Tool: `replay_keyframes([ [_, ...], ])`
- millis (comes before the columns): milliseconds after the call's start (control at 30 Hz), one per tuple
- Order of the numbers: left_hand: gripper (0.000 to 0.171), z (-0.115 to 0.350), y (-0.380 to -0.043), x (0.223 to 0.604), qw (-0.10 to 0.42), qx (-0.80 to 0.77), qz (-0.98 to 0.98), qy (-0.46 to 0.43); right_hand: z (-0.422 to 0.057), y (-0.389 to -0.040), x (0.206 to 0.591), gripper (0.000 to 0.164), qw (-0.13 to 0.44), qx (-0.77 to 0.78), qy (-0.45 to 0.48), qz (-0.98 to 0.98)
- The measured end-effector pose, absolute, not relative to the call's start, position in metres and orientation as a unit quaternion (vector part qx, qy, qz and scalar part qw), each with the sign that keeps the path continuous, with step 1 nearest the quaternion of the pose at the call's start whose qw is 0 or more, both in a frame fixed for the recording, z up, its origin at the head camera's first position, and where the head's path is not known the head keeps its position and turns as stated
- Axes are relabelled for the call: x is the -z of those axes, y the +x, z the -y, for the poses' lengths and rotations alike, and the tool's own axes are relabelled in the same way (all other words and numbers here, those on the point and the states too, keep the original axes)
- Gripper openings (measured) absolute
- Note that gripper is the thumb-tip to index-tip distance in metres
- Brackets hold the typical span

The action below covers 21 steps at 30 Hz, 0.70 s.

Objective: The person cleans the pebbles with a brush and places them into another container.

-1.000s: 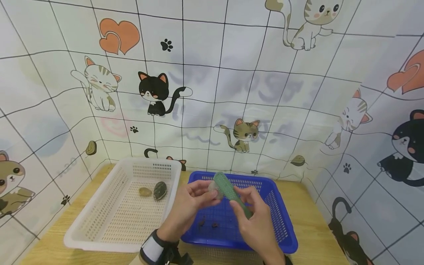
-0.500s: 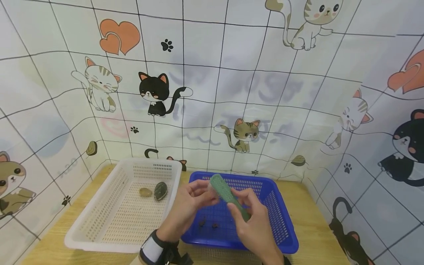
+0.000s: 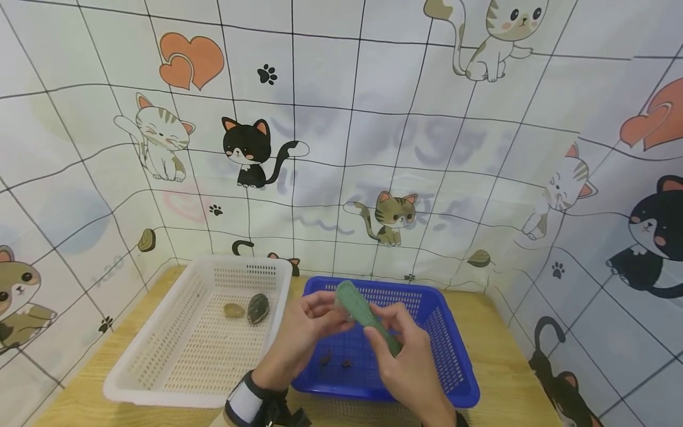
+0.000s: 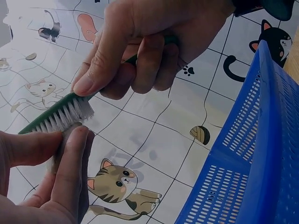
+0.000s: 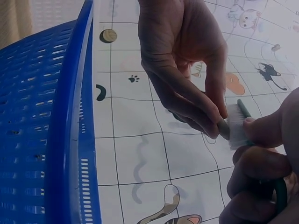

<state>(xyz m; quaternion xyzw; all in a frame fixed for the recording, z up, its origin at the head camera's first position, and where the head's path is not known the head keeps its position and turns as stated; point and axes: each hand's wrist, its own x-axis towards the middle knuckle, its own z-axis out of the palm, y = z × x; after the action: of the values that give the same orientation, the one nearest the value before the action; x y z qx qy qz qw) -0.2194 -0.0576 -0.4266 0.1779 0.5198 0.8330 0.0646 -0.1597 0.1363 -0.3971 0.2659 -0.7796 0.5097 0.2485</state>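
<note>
My left hand (image 3: 296,335) pinches a small greyish stone (image 5: 224,129) between thumb and fingers. In the head view the brush head mostly hides this stone. My right hand (image 3: 411,362) grips a green brush (image 3: 356,305) by its handle, thumb laid along the back near the head. White bristles (image 4: 65,115) touch the stone in both wrist views. Both hands are above a blue plastic basket (image 3: 459,356). A few small dark bits (image 3: 347,363) lie on the basket's floor.
To the left stands a white plastic basket (image 3: 144,350). It holds a tan stone (image 3: 233,310) and a larger dark green stone (image 3: 258,309). Both baskets rest on a wooden table (image 3: 507,367). A cat-patterned sheet (image 3: 320,136) covers the surrounding walls.
The brush has shifted slightly left across the stone, covering more of it in the head view. My right hand has moved with it; the left hand stays nearly still.
</note>
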Motion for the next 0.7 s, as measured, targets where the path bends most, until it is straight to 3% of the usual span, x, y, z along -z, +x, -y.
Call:
replay_keyframes([
  [167,0.04,0.057,-0.218,0.425,0.07,-0.841,-0.508,0.174,-0.139,-0.163,0.399,0.028,0.264,-0.505,0.247,0.784],
  [467,0.042,0.063,-0.218,0.423,0.047,-0.845,-0.506,0.17,-0.138,-0.161,0.412,0.024,0.239,-0.508,0.257,0.787],
  [700,0.041,0.059,-0.217,0.424,0.073,-0.836,-0.514,0.181,-0.132,-0.162,0.394,0.022,0.283,-0.476,0.282,0.783],
])
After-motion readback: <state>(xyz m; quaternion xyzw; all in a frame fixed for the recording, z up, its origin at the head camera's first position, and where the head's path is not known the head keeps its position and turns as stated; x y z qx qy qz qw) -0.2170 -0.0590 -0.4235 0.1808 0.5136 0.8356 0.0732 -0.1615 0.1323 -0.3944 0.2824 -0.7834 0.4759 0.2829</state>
